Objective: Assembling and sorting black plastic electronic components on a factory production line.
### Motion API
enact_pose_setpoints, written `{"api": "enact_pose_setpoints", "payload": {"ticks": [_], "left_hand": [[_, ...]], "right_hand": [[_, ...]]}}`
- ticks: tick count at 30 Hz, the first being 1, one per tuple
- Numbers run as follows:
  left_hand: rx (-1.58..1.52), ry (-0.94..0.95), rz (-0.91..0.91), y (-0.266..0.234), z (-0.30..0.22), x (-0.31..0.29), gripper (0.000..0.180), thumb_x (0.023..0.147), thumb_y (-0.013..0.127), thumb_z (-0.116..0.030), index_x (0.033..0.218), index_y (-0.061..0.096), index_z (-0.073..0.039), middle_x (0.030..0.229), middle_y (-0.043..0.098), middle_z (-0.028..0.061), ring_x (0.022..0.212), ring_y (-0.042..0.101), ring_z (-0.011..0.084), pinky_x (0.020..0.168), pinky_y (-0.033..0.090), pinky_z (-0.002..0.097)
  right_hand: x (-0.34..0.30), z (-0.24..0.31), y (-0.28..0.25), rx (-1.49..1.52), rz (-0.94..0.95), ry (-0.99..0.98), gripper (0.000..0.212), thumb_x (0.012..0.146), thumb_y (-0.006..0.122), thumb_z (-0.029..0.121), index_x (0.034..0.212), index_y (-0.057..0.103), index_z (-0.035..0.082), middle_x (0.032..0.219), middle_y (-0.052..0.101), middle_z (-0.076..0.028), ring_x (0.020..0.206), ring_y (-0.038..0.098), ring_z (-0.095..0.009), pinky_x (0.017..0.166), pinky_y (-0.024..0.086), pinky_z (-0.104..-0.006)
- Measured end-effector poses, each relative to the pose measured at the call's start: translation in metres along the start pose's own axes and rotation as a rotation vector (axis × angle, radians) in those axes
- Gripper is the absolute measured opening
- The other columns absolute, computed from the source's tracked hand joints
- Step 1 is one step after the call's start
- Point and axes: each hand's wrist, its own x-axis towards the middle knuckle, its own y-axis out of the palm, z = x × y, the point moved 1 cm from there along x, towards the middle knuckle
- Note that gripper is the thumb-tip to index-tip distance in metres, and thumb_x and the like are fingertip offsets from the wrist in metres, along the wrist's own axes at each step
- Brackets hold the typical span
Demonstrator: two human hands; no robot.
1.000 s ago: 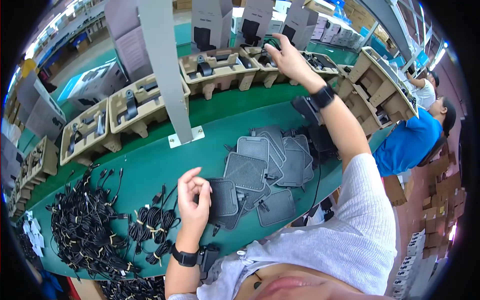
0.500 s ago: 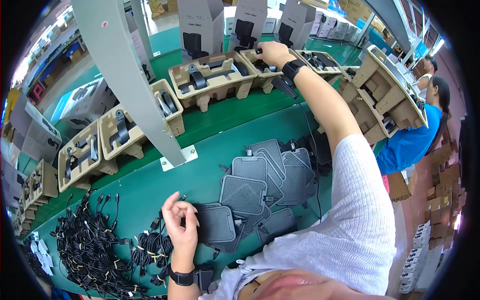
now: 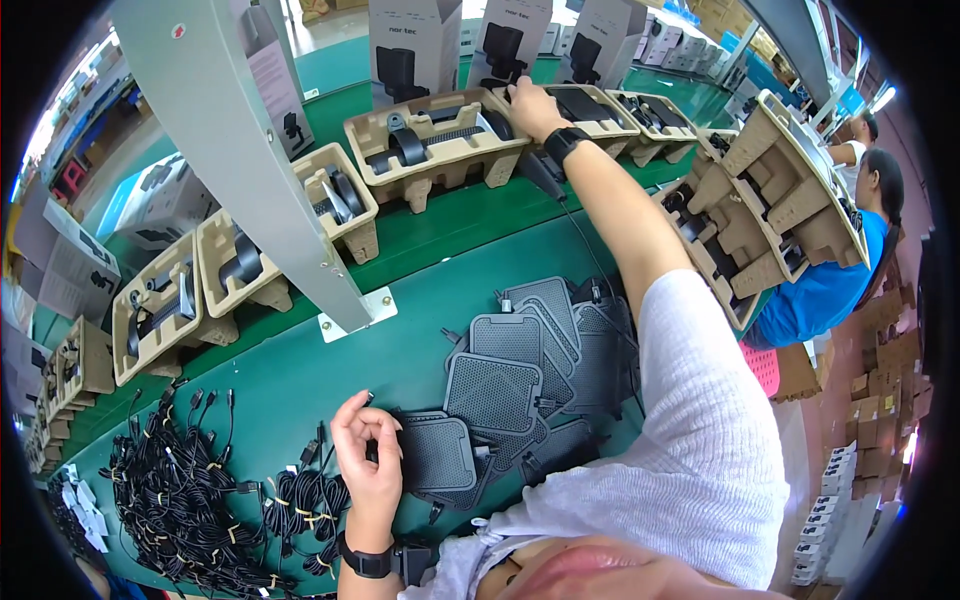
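Nearest, the left hand curls beside at least seven overlapping grey mesh panels on the green table; I cannot tell whether it grips anything. Farther off, the right hand, its hold equally unclear, reaches one moulded tray; beyond stand three upright boxes.

Dark lettering on an upright pale carton, a small red sign on the grey post
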Motion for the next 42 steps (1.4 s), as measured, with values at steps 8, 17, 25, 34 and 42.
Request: {"api": "enact_pose_setpoints", "payload": {"ticks": [8,17,25,34,42], "left_hand": [[0.099,0.064,0.034,-0.007,0.003,-0.005,0.036,0.086,0.048,0.004,0.121,0.038,0.0,0.08,0.052,0.0061,0.059,0.045,0.0061,0.05,0.038,0.0162],[0.039,-0.01,0.024,-0.012,-0.002,-0.006,0.033,0.087,0.048,0.003,0.119,0.04,0.0,0.081,0.052,0.0063,0.059,0.045,0.0066,0.052,0.038,0.0168],[0.081,0.032,0.038,-0.002,-0.007,-0.007,0.034,0.085,0.048,0.007,0.118,0.044,0.001,0.08,0.053,0.0054,0.059,0.046,0.0069,0.055,0.039,0.019],[0.259,0.233,-0.231,-0.031,0.003,-0.003,0.02,0.086,0.047,0.005,0.105,0.053,0.0,0.086,0.054,0.008,0.062,0.051,0.0113,0.062,0.044,0.0237],[0.463,0.061,-0.129,-0.048,0.008,-0.007,0.02,0.088,0.057,-0.013,0.105,0.055,-0.004,0.082,0.059,0.0063,0.071,0.056,0.0123,0.063,0.047,0.0254]], "right_hand": [[0.002,-0.019,-0.009,0.051,0.108,-0.093,0.026,0.08,0.058,0.016,0.101,0.057,0.0,0.096,0.061,-0.023,0.094,0.058,-0.038,0.082,0.047,-0.0422],[0.016,-0.024,-0.009,-0.265,0.143,-0.047,0.021,0.076,0.054,0.014,0.087,0.067,0.003,0.097,0.065,-0.019,0.093,0.061,-0.035,0.078,0.05,-0.0431],[0.044,-0.089,0.027,-0.366,0.058,-0.047,0.031,0.084,0.043,0.013,0.11,0.054,0.002,0.115,0.055,-0.022,0.098,0.055,-0.042,0.081,0.047,-0.0432],[-0.089,0.069,-0.071,-0.053,-0.21,-0.464,0.02,0.078,0.057,0.017,0.096,0.056,0.007,0.102,0.051,-0.016,0.092,0.051,-0.035,0.072,0.046,-0.0441],[-0.304,0.206,-0.11,0.113,0.363,-1.171,0.056,0.068,0.064,0.049,0.106,0.058,0.008,0.088,0.054,-0.006,0.084,0.052,-0.023,0.07,0.041,-0.0343]]}}
